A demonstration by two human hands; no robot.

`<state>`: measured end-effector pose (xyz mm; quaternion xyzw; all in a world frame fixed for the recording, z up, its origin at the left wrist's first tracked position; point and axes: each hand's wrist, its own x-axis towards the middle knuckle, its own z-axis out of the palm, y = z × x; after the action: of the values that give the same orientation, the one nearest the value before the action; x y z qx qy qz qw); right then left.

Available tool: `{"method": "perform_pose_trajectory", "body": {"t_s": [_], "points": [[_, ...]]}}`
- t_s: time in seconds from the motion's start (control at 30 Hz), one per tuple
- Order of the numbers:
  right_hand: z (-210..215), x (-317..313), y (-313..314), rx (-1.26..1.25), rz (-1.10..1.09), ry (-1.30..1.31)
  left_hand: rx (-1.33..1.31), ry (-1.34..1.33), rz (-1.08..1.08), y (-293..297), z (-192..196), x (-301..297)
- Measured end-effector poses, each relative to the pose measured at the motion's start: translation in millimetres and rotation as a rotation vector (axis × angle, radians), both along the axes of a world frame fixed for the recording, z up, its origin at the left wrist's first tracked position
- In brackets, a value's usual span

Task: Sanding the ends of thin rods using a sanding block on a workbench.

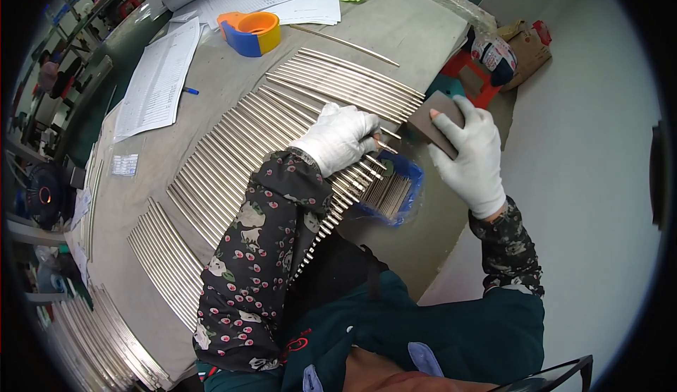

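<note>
Thin shiny metal rods (233,159) lie side by side in a wide row on the table, their near ends jutting past its edge. My left hand (340,138), in a white glove with bare fingertips, rests over the row. Its fingers are closed at the end of one metal rod (386,147). My right hand (469,156), gloved the same way, grips a brown-grey sanding sponge (437,115) beyond the table's right edge. The sponge is beside the ends of a separate group of rods (345,82) lying farther back.
Below the table edge, a blue bin (416,187) holds more rods. An orange-and-blue tape roll (249,34), printed sheets (161,78) and a blue pen (190,91) lie on the table. A red stool (483,82) stands by the right wall. More rods (163,258) lie at left.
</note>
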<state>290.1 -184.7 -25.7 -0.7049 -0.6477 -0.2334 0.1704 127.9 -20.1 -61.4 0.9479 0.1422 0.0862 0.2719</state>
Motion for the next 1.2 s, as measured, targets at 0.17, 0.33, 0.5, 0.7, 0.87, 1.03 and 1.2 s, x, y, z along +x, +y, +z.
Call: {"method": "perform_pose_trajectory", "body": {"t_s": [0.17,0.33,0.5,0.7,0.87,1.03,1.2], "points": [[0.9,-21.6,-4.0,-0.114,0.176,0.055,0.022,0.007,0.005,0.6,-1.1,-2.2],[4.8,-14.2,-7.8,-0.021,0.287,0.108,0.112,-0.024,-0.021,0.6,-8.3,2.5],[3.2,7.5,-0.7,0.032,-0.062,-0.076,0.078,-0.010,-0.026,-2.0,-2.8,-1.5],[-2.1,7.5,-8.5,0.001,-0.002,0.079,0.539,-0.290,0.173,-1.5,-9.0,11.1],[-2.2,7.5,-19.2,0.026,0.018,0.100,0.362,-0.105,-0.002,-5.4,2.6,-16.8],[-5.5,2.9,-22.2,-0.007,0.030,0.121,0.219,0.031,-0.118,-4.9,0.1,-21.4],[-4.8,-2.0,-22.6,0.011,0.088,0.133,0.009,-0.105,-0.108,-3.6,-6.4,-14.3]]}}
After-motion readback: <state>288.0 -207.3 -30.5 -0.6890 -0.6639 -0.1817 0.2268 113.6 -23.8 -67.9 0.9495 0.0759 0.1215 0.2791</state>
